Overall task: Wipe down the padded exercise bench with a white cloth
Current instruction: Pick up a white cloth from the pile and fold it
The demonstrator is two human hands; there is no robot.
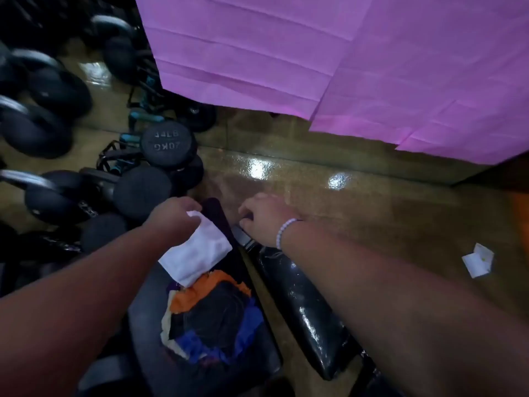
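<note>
My left hand [174, 214] grips the top edge of a white cloth [197, 250], which hangs down over a pile of mixed rags. The black padded bench [306, 308] runs diagonally from the centre toward the lower right, shiny with reflections. My right hand [264, 217], with a white bead bracelet on the wrist, reaches to the bench's far end beside a metal part [242, 236]; its fingers curl there, but whether they grip anything is hidden.
A dark seat or pad [148, 325] holds a heap of orange, blue and cream rags [211, 313]. Several black dumbbells [169, 144] crowd the floor at left. Purple sheets [343, 53] hang above. A folded white paper [478, 260] lies on the glossy floor at right.
</note>
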